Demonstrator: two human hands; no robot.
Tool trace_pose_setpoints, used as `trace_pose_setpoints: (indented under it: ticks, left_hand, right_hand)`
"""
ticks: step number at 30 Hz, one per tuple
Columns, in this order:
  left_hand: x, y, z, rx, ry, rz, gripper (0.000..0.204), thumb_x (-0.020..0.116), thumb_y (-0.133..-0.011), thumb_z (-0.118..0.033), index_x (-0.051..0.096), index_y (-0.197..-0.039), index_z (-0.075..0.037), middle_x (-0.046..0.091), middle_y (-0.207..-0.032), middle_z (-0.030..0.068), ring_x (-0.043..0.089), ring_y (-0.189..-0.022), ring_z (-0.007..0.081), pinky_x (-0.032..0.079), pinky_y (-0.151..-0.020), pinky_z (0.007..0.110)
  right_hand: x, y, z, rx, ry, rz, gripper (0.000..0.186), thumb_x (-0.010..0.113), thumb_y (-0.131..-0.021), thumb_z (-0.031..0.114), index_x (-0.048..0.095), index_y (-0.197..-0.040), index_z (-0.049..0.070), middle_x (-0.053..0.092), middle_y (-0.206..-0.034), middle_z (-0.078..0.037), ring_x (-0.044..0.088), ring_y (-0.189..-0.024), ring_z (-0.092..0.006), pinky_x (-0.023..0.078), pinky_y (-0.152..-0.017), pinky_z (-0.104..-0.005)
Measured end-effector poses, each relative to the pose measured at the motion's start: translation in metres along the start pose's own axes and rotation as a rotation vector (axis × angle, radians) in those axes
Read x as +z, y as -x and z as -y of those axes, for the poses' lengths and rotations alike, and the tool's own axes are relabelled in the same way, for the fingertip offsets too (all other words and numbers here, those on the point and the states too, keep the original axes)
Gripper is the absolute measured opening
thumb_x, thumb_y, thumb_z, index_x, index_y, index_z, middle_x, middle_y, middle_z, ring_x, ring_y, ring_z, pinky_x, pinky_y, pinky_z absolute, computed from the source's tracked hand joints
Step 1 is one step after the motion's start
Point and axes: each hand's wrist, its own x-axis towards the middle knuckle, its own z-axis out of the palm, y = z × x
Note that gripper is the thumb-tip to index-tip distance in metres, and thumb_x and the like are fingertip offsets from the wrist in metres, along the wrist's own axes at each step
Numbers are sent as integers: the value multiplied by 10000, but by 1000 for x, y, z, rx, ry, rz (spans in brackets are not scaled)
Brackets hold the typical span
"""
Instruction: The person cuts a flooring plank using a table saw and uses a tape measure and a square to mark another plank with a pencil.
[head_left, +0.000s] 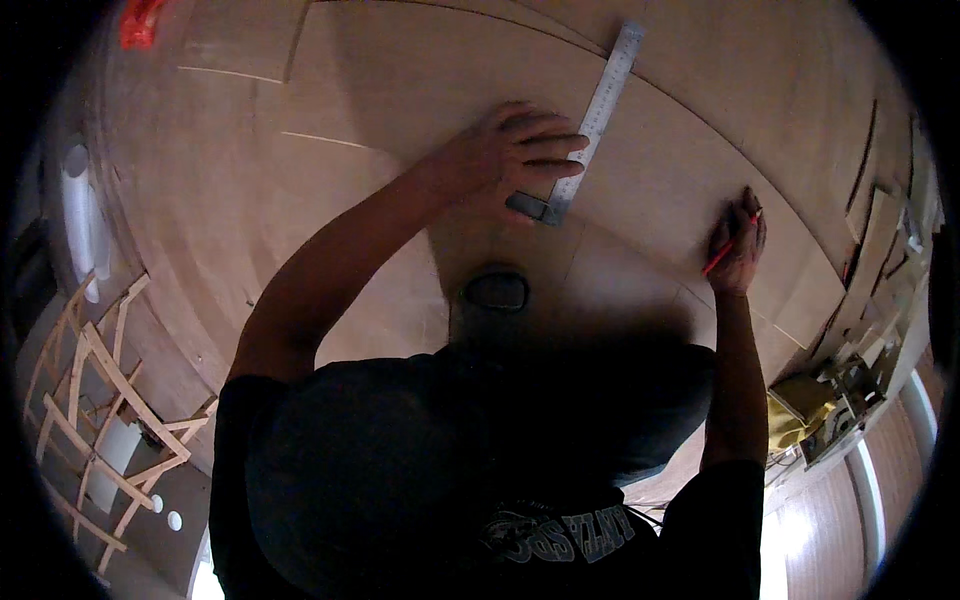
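Note:
My left hand lies with fingers spread over a try square with a metal ruler blade. Its fingertips touch the blade near the dark stock, and the blade points away and to the right across a large brown wooden sheet. Off to the right, my right hand is closed around a red pencil, just above or resting on the same sheet; which one I cannot tell. Part of the pencil is hidden by the fingers.
Cut edges and lines run across the sheet. A dark rounded thing, perhaps a shoe toe, rests near my body. A wooden lattice frame stands at left. Wood strips and a yellow cloth-like thing lie at right; a red object is far left.

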Motion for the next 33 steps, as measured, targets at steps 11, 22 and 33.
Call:
trace_pose_setpoints:
  ticks: [11, 22, 33]
  left_hand:
    - [1, 1, 5, 8, 4, 1, 801, 750, -643, -556, 503, -1340, -249, 323, -1514, -28, 266, -1398, 202, 214, -1126, 496]
    - [-5, 0, 4, 3, 15, 2, 839, 765, -606, -549, 503, -1340, -237, 320, -1517, -33, 273, -1398, 200, 214, -1128, 475]
    - [-4, 1, 3, -15, 40, 2, 780, 742, -644, -553, 520, -1328, -250, 324, -1517, -39, 283, -1393, 187, 201, -1131, 476]
  right_hand:
    - [4, -41, 79, 298, -638, -173, 424, 395, -1004, 290, 494, -1274, -22, 561, -1221, -155, 542, -1111, -254, 416, -963, -361]
    - [41, -86, 145, 435, -962, -287, 233, 511, -979, 188, 559, -1101, -4, 602, -999, -94, 567, -892, -163, 467, -814, -301]
    - [40, -76, 146, 402, -935, -284, 258, 457, -990, 187, 564, -1126, -5, 609, -1031, -100, 559, -940, -172, 442, -853, -314]
